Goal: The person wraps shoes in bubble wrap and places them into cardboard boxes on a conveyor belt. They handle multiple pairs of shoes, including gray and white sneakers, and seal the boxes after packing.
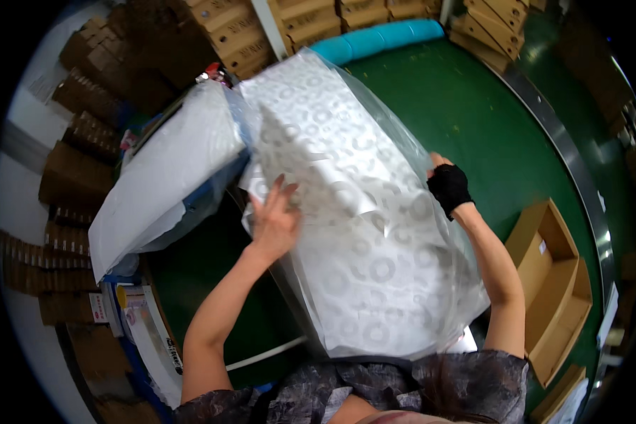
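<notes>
Plastic-wrapped bundle [353, 212], white with a grey ring pattern, lies on the green table [473, 120] in front of the person, its long axis running from near right to far left, the far end pointing up toward the stacked cardboard cartons [233, 35]. Left hand [274, 220] rests flat on its left side, fingers spread. Right hand [446, 185], in a black fingerless glove, grips the bundle's right edge with fingers curled out of sight behind the wrap. Just left of the bundle sits a plain white padded bag [166, 177]. An open cardboard box [551, 283] stands at the near right.
</notes>
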A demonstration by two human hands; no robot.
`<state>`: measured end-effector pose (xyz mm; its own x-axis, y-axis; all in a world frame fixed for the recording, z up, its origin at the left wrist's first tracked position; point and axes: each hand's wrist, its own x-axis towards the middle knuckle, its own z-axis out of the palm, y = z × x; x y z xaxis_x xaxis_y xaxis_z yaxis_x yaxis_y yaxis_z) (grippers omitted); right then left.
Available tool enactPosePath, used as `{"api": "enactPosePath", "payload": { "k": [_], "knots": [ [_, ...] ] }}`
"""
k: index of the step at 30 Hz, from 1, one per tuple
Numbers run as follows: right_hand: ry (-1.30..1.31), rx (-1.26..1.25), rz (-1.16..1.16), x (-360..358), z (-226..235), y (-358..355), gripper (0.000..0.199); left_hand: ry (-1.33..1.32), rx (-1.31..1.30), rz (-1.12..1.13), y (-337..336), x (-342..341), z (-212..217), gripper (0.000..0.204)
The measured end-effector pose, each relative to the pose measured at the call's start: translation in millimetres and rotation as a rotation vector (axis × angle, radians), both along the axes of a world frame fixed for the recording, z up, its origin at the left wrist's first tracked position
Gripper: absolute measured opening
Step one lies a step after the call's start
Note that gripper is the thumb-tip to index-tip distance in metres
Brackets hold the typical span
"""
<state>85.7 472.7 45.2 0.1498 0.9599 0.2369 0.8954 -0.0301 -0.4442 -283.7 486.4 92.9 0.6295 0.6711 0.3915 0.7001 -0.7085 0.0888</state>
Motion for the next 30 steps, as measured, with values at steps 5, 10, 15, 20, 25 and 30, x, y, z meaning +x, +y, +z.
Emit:
{"api": "enactPosePath", "payload": {
  "k": [5,10,15,20,25,30],
  "knots": [
    [-0.051,0.324,-0.102,-11,37,21,0.009,0.15,0.001,-0.144,25,40,1,0.005],
    [0.139,0.353,-0.078,-20,66,26,0.019,0.126,-0.182,-0.374,35,98,-16,0.035],
    [0.198,0.266,0.16,-53,88,9,0.016,0.135,-0.044,-0.332,66,154,-45,0.045],
    [0.075,0.107,0.568,-86,35,-3,0.019,0.338,-0.227,-0.331,113,180,-67,0.011],
    [0.461,-0.133,0.398,-97,20,-1,0.04,-0.05,-0.307,-0.505,100,135,-82,0.026],
    [0.566,-0.317,0.458,-97,4,-11,0.048,-0.199,-0.036,-0.469,48,51,-43,0.038]
  ]
}}
